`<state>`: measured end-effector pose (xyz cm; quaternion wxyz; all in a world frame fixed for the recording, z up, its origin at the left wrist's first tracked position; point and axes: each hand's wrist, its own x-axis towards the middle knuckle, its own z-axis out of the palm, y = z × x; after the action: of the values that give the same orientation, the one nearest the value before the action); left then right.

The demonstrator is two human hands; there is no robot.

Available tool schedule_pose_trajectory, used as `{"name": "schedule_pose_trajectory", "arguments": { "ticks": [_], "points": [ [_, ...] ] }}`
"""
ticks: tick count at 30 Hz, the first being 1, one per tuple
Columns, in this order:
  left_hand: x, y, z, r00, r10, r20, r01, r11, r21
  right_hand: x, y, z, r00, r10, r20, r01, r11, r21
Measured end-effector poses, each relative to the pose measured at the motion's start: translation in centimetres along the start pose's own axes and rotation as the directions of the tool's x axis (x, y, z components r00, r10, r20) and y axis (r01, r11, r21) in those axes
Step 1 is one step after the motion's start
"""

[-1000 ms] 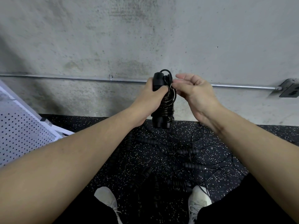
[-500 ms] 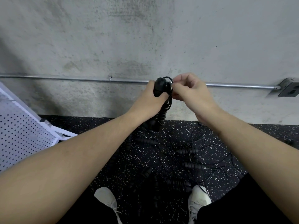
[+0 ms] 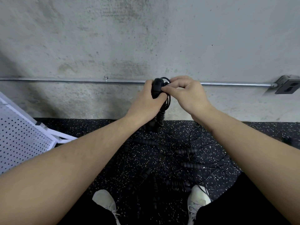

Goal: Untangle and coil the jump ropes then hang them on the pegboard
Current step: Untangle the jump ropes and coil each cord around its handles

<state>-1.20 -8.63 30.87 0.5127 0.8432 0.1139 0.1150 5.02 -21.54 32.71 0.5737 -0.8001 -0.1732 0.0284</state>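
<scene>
I hold a black jump rope bundle upright in front of the concrete wall, its thin cord wound round the two handles. My left hand grips the handles near their top. My right hand pinches the cord loop at the top of the bundle, fingers curled. On the floor below lies a tangle of more black jump ropes with ribbed handles and thin cords. The white pegboard leans at the left edge.
A metal conduit runs along the wall to an outlet box at the right. The floor is black speckled rubber. My two white shoes stand at the bottom, at the edge of the rope tangle.
My right hand went from open beside the bundle to closed on the cord at its top. The bundle has tilted slightly and my left hand has shifted on it.
</scene>
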Motion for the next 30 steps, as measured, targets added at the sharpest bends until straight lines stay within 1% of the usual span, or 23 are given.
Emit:
{"name": "schedule_pose_trajectory", "arguments": {
  "ticks": [2, 6, 9, 10, 11, 13, 15, 18, 21, 23, 25, 28, 29, 30],
  "points": [
    [-0.1, 0.2, 0.1, 1.0, -0.005, 0.018, 0.005, 0.999, -0.037, 0.1, 0.1, -0.1, 1.0, 0.003, -0.021, -0.002, 0.999, 0.044],
    [0.0, 0.7, 0.2, 0.998, -0.017, 0.053, 0.021, 0.996, -0.082, 0.0, 0.4, -0.1, 0.993, -0.108, -0.043, 0.108, 0.994, 0.003],
    [0.0, 0.7, 0.3, 0.986, -0.071, 0.149, 0.102, 0.973, -0.208, -0.2, 0.4, -0.1, 0.977, -0.214, 0.015, 0.214, 0.975, -0.052],
    [0.0, 0.5, 0.3, 0.985, -0.071, 0.159, 0.104, 0.973, -0.207, -0.1, 0.4, 0.0, 0.976, -0.213, 0.034, 0.214, 0.975, -0.052],
    [-0.1, 0.4, 0.2, 0.986, -0.067, 0.149, 0.095, 0.977, -0.19, 0.0, 0.4, -0.1, 0.982, -0.182, 0.043, 0.183, 0.982, -0.034],
    [-0.2, 0.0, 0.1, 0.991, -0.045, 0.129, 0.066, 0.985, -0.162, 0.4, 0.5, -0.2, 0.997, -0.068, 0.036, 0.067, 0.997, 0.03],
    [-0.3, 0.0, 0.1, 0.992, -0.051, 0.111, 0.068, 0.985, -0.159, 0.8, 0.7, -0.4, 0.999, 0.027, 0.045, -0.031, 0.995, 0.095],
    [-0.3, -0.3, 0.0, 0.99, -0.067, 0.121, 0.081, 0.989, -0.121, 0.9, 0.8, -0.3, 0.992, 0.102, 0.073, -0.114, 0.978, 0.177],
    [0.1, -0.5, 0.1, 0.985, -0.098, 0.141, 0.109, 0.991, -0.077, 0.7, 0.8, -0.1, 0.981, 0.158, 0.112, -0.185, 0.937, 0.297],
    [0.2, -0.3, 0.3, 0.971, -0.153, 0.185, 0.176, 0.977, -0.117, 0.8, 0.8, 0.1, 0.974, 0.196, 0.113, -0.224, 0.908, 0.355],
    [0.2, 0.0, 0.3, 0.937, -0.24, 0.256, 0.289, 0.941, -0.175, 0.7, 0.8, -0.1, 0.969, 0.209, 0.132, -0.244, 0.896, 0.37],
    [0.0, 0.2, -0.1, 0.851, -0.334, 0.405, 0.452, 0.859, -0.242, 0.6, 0.7, -0.8, 0.966, 0.185, 0.179, -0.23, 0.931, 0.283],
    [-0.1, 0.4, -0.2, 0.835, -0.341, 0.431, 0.471, 0.849, -0.24, 0.5, 0.7, -1.0, 0.967, 0.184, 0.179, -0.228, 0.937, 0.264],
    [-0.1, 0.3, -0.3, 0.836, -0.338, 0.432, 0.465, 0.855, -0.231, 0.6, 0.7, -1.1, 0.967, 0.185, 0.173, -0.225, 0.94, 0.257]
  ]
}}
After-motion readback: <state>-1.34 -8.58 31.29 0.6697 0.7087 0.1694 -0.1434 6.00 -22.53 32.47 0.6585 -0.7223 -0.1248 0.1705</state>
